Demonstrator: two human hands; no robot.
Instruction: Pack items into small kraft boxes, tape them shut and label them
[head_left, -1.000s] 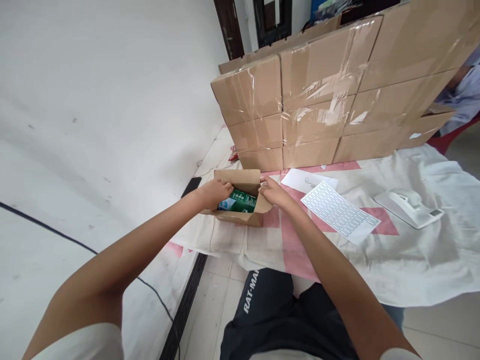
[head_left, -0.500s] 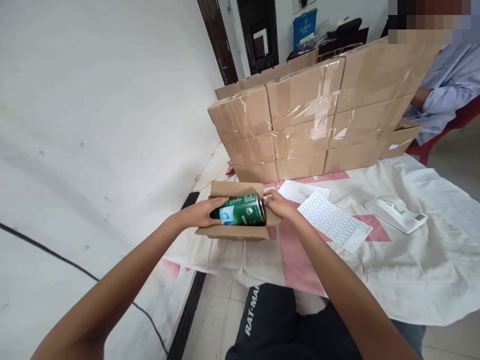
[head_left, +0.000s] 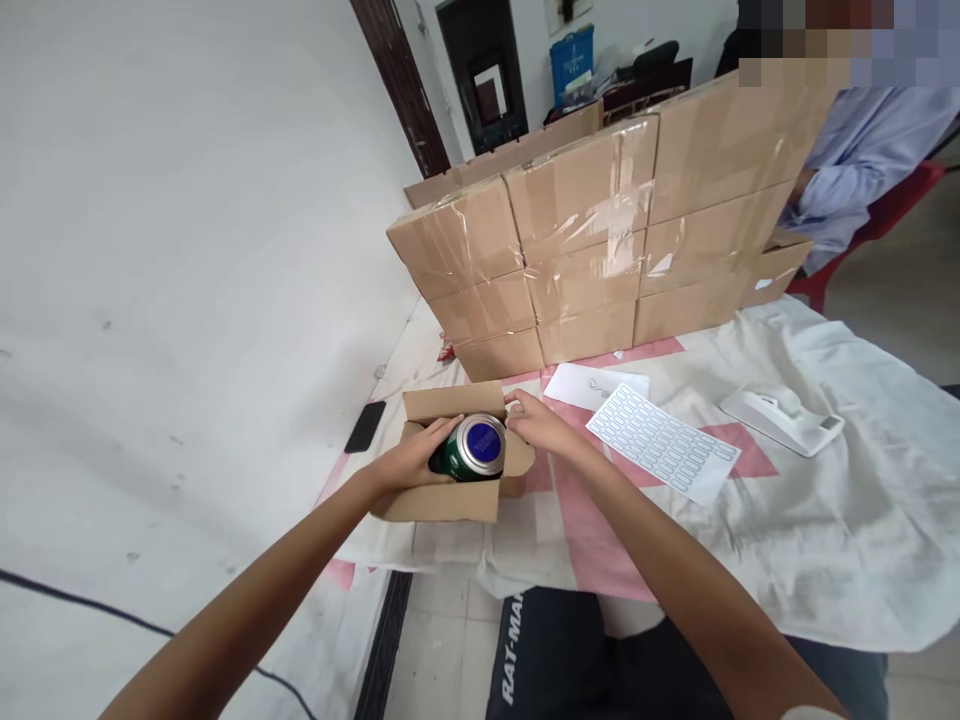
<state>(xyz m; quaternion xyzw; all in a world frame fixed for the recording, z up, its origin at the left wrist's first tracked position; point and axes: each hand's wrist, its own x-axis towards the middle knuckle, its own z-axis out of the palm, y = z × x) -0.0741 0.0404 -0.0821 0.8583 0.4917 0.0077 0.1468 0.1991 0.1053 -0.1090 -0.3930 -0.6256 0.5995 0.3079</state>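
Observation:
A small open cardboard box [head_left: 442, 503] sits near the left end of the cloth-covered table, its flaps spread outward. In it a green can [head_left: 459, 466] lies tilted, its silver-rimmed end with a blue-purple disc [head_left: 484, 443] facing up and toward me. My left hand [head_left: 414, 458] is closed round the can's far-left side, partly inside the box. At the box's right end, my right hand [head_left: 536, 420] has curled fingers on the edge by the flap, close to the can's rim. The can's lower part is hidden by the box and my left hand.
Taped cartons [head_left: 585, 240] stand stacked behind the box. A black phone [head_left: 365, 428] lies left, by the wall. On the right are a label sheet [head_left: 660, 440], a white paper [head_left: 592, 382] and a white device [head_left: 784, 418]. Another person's sleeve [head_left: 870, 150] shows beyond the cartons.
The can has tipped, so its end now faces up toward me instead of its printed side. The box has turned a little, and the view has shifted, uncovering the phone.

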